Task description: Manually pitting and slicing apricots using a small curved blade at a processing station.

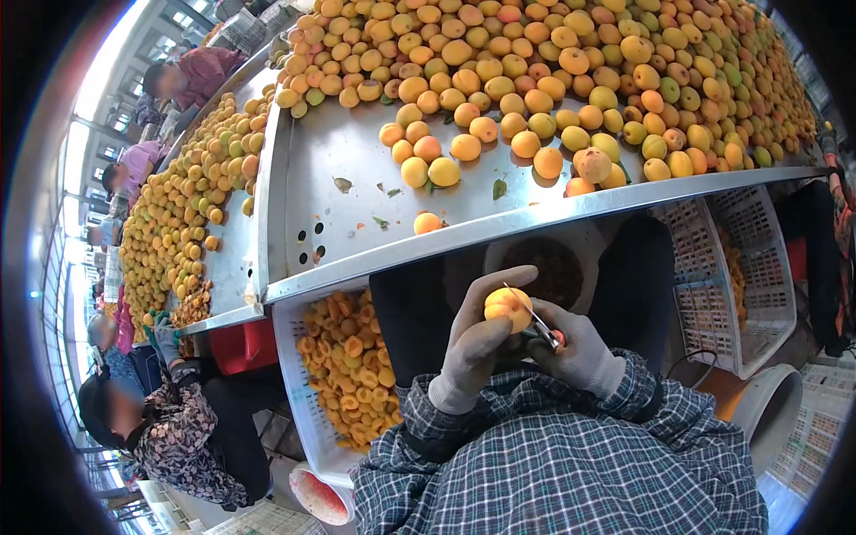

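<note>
A whole yellow-orange apricot [506, 309] sits between the thumb and fingers of my gloved left hand [468, 338]. My right hand [580, 351], in a matching grey glove, grips a small knife [550, 336] with a reddish handle. Its thin blade lies across the right side of the fruit; how deep it has cut, I cannot tell. Both hands are over my lap, just in front of the rim of a metal sorting table [428, 242]. Below them, between my knees, stands a bucket [585, 251] with dark contents.
Heaped apricots [535, 60] cover much of the table, which has leaf scraps and drain holes. A white crate [301, 394] of apricot halves [351, 364] stands at my left. White crates [742, 267] and a tipped bucket [769, 401] are at right. A co-worker [180, 428] sits at left.
</note>
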`<state>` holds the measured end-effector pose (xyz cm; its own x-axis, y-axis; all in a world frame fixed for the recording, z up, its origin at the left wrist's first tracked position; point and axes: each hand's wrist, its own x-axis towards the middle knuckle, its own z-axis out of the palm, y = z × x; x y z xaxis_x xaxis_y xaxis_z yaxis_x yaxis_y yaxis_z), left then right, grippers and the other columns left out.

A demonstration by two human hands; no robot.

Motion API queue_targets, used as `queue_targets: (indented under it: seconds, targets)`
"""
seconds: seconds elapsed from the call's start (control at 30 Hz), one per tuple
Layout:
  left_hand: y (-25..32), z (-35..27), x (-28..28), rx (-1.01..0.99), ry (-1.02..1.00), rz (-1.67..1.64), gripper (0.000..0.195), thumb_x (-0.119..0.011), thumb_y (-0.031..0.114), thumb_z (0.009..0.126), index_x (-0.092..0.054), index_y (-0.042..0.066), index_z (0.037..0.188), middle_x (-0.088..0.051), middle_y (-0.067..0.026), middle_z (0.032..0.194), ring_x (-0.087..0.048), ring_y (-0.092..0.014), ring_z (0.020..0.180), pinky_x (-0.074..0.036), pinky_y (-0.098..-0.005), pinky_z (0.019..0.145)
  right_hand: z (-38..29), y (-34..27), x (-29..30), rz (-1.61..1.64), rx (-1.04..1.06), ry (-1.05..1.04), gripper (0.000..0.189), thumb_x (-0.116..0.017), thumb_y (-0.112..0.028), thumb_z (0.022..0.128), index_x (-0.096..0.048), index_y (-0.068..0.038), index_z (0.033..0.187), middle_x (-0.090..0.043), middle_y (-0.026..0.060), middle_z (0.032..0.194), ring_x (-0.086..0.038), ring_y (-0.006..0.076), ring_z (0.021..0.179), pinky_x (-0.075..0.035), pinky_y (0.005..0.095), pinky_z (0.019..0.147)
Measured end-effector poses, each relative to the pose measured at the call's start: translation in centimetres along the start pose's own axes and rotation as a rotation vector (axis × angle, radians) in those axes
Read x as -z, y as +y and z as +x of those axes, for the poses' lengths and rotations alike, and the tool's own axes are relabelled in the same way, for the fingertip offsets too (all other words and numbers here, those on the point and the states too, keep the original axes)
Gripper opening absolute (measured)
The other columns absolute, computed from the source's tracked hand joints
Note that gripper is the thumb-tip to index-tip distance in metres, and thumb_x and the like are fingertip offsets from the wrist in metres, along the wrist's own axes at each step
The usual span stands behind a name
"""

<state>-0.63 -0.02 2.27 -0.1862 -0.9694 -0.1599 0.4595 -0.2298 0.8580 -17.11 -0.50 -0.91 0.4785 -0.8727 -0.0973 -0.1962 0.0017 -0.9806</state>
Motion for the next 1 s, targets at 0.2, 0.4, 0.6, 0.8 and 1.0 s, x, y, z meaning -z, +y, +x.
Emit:
queue_targets:
  seconds: [0.2, 0.4, 0.6, 0.8, 1.0]
  targets:
    - [0.3, -0.2, 0.3, 0.022, -0.055, 0.269, 0.058, -0.065, 0.028, 0.069, -0.051, 0.002, 0.118, -0.057, -0.0096, 0.104, -0.058, -0.017, 0.094, -0.046, -0.031, 0.086, -0.5, -0.7, 0.4, -0.027, 0.011, -0.055, 0.043, -0.065, -0.02, 0.085, -0.05, -0.004, 0.121, -0.061, 0.0187, 0.111, -0.061, 0.0321, 0.103, -0.05, 0.0375, 0.087]
    - [-0.1, 0.2, 1.0, 0.106, -0.162, 0.18, 0.044, -0.069, 0.019, 0.066, -0.056, 0.004, 0.105, -0.06, -0.0085, 0.098, -0.061, -0.018, 0.087, -0.049, -0.0317, 0.085, -0.7, -0.9, 1.2, -0.081, -0.014, -0.167, 0.037, -0.068, -0.018, 0.082, -0.052, -0.002, 0.111, -0.064, 0.0152, 0.1, -0.064, 0.0298, 0.088, -0.053, 0.0352, 0.08]
    - [-0.5, 0.4, 1.5, 0.141, -0.273, 0.197, 0.042, -0.068, 0.018, 0.065, -0.055, 0.004, 0.103, -0.059, -0.0087, 0.096, -0.06, -0.018, 0.085, -0.048, -0.0318, 0.083, -1.4, -0.4, 1.8, -0.109, -0.063, -0.282, 0.032, -0.066, -0.014, 0.081, -0.054, -0.002, 0.108, -0.064, 0.0142, 0.097, -0.064, 0.0287, 0.087, -0.053, 0.0355, 0.081]
    - [-1.5, 0.4, 1.1, 0.229, -0.251, 0.4, 0.039, -0.076, 0.01, 0.066, -0.056, 0.005, 0.099, -0.057, -0.0039, 0.093, -0.055, -0.012, 0.088, -0.045, -0.026, 0.079, -1.4, 0.7, 0.9, -0.119, -0.156, -0.292, 0.027, -0.062, -0.016, 0.084, -0.054, -0.003, 0.106, -0.061, 0.016, 0.102, -0.061, 0.031, 0.093, -0.051, 0.0375, 0.084]
    - [-2.0, 0.5, 0.5, -0.139, -0.062, 0.583, 0.05, -0.078, 0.011, 0.068, -0.054, 0.003, 0.111, -0.058, -0.0042, 0.097, -0.056, -0.012, 0.084, -0.046, -0.0258, 0.081, -0.3, 1.4, 0.0, -0.074, -0.055, -0.101, 0.033, -0.063, -0.021, 0.085, -0.052, -0.005, 0.111, -0.062, 0.0178, 0.104, -0.06, 0.0332, 0.096, -0.051, 0.0396, 0.084]
